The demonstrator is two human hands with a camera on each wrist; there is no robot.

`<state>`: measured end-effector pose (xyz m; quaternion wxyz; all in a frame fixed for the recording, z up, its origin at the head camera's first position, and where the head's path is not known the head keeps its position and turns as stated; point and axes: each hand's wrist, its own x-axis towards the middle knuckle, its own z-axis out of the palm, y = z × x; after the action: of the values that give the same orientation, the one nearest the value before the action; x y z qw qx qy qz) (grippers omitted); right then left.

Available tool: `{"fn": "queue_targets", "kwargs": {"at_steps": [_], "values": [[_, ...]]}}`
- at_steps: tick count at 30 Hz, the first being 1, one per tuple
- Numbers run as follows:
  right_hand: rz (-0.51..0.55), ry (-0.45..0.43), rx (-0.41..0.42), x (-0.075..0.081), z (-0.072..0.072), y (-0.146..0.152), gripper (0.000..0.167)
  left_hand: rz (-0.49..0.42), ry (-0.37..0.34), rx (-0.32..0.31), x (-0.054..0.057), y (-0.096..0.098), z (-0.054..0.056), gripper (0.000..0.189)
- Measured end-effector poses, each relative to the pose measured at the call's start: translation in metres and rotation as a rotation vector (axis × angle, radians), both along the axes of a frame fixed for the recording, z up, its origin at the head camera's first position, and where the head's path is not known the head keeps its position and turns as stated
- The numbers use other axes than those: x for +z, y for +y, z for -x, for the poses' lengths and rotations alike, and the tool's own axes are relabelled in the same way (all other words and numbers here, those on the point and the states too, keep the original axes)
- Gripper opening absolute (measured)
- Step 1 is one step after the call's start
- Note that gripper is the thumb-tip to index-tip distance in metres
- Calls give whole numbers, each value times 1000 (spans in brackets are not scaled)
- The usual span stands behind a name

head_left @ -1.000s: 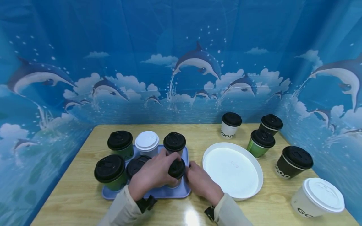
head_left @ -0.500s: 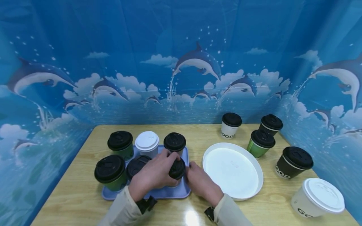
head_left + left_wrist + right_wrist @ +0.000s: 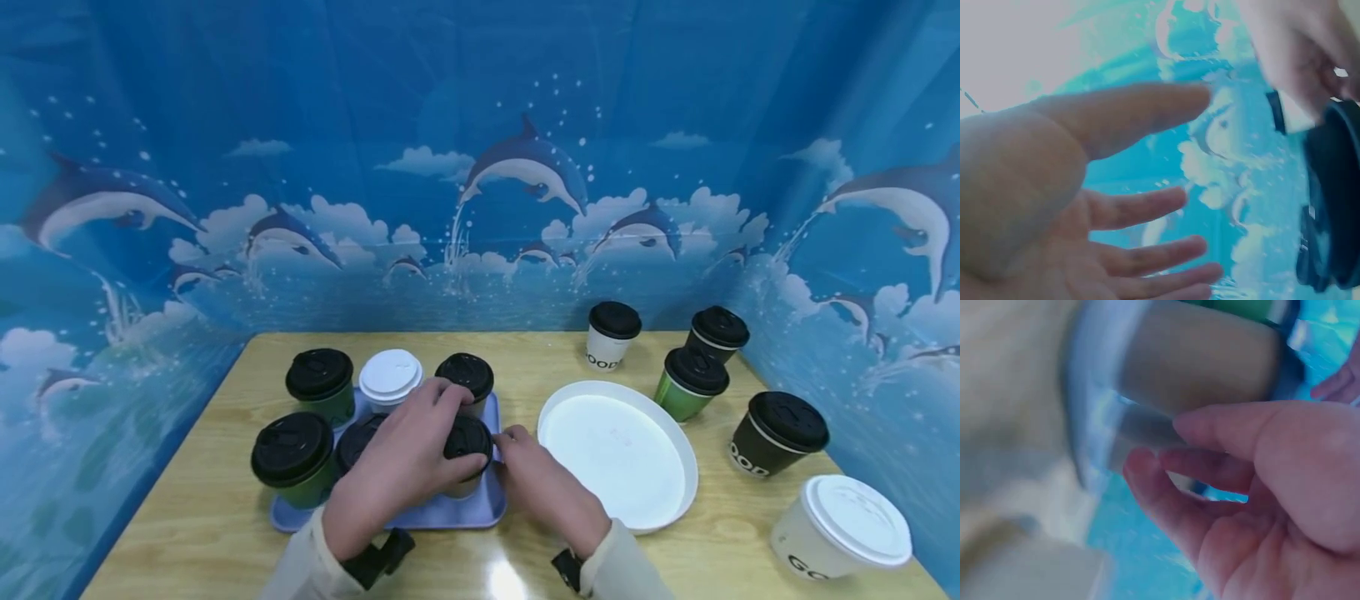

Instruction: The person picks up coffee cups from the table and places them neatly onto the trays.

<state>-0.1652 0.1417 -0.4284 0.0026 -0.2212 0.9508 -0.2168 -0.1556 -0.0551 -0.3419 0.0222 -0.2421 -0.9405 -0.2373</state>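
At the front right of a purple tray stands a brown paper cup with a black lid. My left hand hovers above and left of it, with thumb and fingers spread apart in the left wrist view. Nothing lies between those fingers. Beside the same cup, on its right, is my right hand. Its fingers are loosely bent, with a gap to the thumb, in the right wrist view; the thumb tip is at or near the cup wall, contact unclear. My left hand partly hides a neighbouring black-lidded cup.
The tray also bears green cups, a white-lidded cup and a black-lidded cup at the back right. A round white tray lies to the right. Several lidded cups, including a large white one, stand farther right.
My left hand has let go of the brown cup's lid, its fingers spreading and rising up and away. The right hand has shifted only slightly. The cups stay in place.
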Motion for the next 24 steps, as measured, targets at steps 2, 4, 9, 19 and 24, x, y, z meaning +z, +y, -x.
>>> {"fn": "queue_targets", "kwargs": {"at_steps": [2,4,9,19,24], "values": [[28,-7,-9,13,-4,6,28,-34,79,-6,4,3,-8,52],[50,-10,-27,27,-8,15,28,-65,135,-28,6,9,-13,45],[50,60,-70,58,-19,52,23,-101,153,-97,1,30,-16,31],[-40,315,-289,72,-56,161,29,-91,87,-105,-48,96,9,25],[-73,344,-427,66,-77,214,41,5,61,-18,-70,119,15,28]]}}
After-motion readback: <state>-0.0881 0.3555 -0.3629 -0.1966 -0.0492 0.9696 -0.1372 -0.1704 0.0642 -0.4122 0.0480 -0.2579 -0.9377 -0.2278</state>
